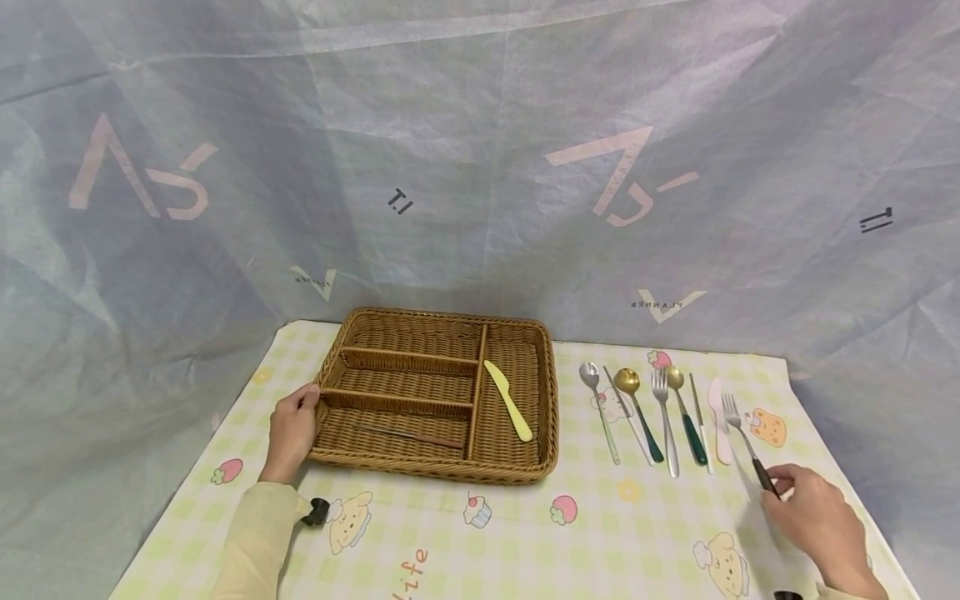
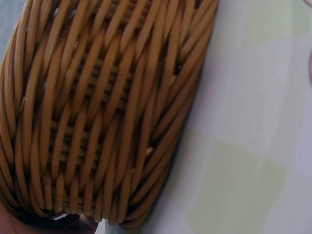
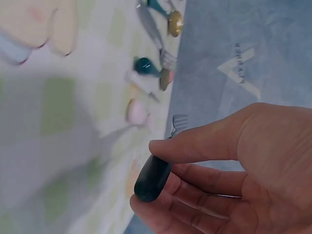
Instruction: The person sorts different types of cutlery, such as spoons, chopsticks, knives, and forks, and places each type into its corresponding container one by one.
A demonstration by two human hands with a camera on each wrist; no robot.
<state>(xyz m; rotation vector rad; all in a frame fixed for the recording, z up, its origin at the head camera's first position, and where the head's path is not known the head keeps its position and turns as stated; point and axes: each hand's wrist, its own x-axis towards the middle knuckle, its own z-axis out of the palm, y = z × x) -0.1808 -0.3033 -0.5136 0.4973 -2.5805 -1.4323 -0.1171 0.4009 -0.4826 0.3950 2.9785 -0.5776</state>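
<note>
My left hand (image 1: pixel 292 425) grips the left end of a brown wicker basket (image 1: pixel 450 473) with several compartments. In the left wrist view the woven side (image 2: pixel 97 112) fills much of the frame, hiding most of that hand. A yellow knife (image 1: pixel 510 404) lies in the right compartment, and a thin stick with a brown end (image 1: pixel 438 439) lies in the front left one. At the table's right, my right hand (image 1: pixel 817 517) pinches a fork by its dark handle (image 3: pixel 153 178) between thumb and fingers. Its metal tines (image 1: pixel 729 406) point away from me, beside a pink knife (image 1: pixel 717 417).
Left of the fork lie a spoon with a pale green handle (image 1: pixel 591 375), two gold spoons with green handles (image 1: pixel 627 381), a silver fork (image 1: pixel 661 392) and two thin sticks with white ends (image 1: pixel 701 417). A grey curtain (image 1: pixel 480 167) hangs behind the patterned tablecloth (image 1: pixel 525 550).
</note>
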